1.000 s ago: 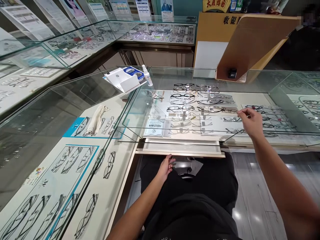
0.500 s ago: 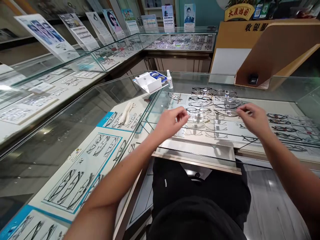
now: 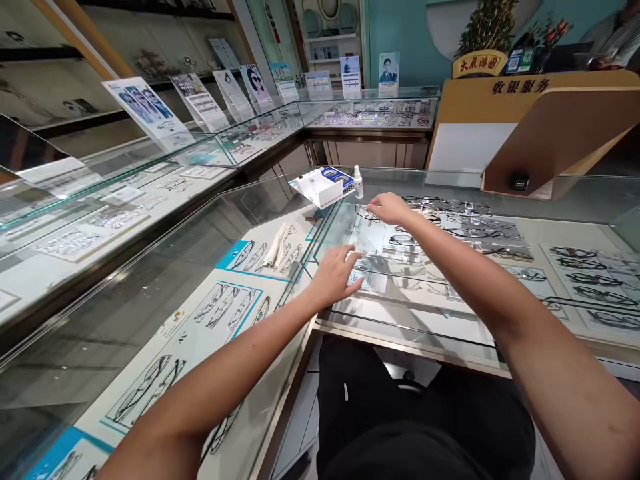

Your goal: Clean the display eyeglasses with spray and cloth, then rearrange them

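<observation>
My right hand [image 3: 390, 209] reaches across the glass display case [image 3: 425, 180], its fingertips close to a dark thin-framed pair of eyeglasses [image 3: 367, 213] and touching nothing I can make out. Rows of eyeglasses on clear acrylic stands [image 3: 465, 223] lie to its right. My left hand [image 3: 335, 277] rests lower down with its fingers spread, right beside a small printed card in a clear holder [image 3: 366, 279]. Neither hand holds anything. Glass reflections blur the stands under my right forearm.
A white box with a blue leaflet [image 3: 317, 187] and a spray bottle [image 3: 358, 183] stand at the case's far corner. More eyeglasses lie on the right [image 3: 590, 280]. Further glass cases, a cashier counter [image 3: 500, 113] and a person's partly blurred shape [image 3: 615, 33] lie beyond.
My right hand has moved far left across the case, and my left hand has dropped slightly toward the card. The whole view has tilted upward and shifted, showing more of the shop.
</observation>
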`<state>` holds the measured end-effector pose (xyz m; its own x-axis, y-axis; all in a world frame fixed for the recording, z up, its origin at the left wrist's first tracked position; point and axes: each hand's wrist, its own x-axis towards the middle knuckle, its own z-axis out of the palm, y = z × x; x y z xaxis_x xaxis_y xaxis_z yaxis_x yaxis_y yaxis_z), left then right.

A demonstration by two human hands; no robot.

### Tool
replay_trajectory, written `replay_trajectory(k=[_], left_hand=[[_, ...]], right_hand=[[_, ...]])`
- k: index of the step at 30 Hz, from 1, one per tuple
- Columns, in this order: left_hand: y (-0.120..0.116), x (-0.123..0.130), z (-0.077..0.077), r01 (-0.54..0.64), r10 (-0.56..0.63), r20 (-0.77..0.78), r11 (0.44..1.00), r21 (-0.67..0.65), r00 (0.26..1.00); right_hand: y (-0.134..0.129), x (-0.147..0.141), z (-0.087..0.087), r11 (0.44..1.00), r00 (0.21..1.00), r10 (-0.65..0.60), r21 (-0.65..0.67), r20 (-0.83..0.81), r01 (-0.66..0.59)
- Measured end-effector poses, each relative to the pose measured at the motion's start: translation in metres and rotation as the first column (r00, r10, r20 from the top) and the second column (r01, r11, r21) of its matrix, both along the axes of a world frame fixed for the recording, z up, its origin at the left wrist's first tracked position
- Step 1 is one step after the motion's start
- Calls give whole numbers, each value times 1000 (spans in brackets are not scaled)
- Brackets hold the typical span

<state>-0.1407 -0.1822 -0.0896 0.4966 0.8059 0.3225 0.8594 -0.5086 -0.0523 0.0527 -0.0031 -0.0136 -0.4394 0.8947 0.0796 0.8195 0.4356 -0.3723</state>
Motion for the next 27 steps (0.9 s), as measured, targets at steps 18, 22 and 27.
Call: replay_trajectory(k=[18, 22, 27], left_hand=[[-21, 21, 18, 27, -253, -347, 840, -543, 903], [-24, 23, 20, -118, -202, -416, 771, -626, 887], [-22, 28, 19, -300, -135, -479, 625, -721, 867]], right_hand=[[-80, 1, 37, 885, 938, 205, -355, -281, -300], [-147, 42, 13, 744, 932, 237, -566, -273, -355], [-195, 72, -63, 737, 972, 154, -635, -176, -232]])
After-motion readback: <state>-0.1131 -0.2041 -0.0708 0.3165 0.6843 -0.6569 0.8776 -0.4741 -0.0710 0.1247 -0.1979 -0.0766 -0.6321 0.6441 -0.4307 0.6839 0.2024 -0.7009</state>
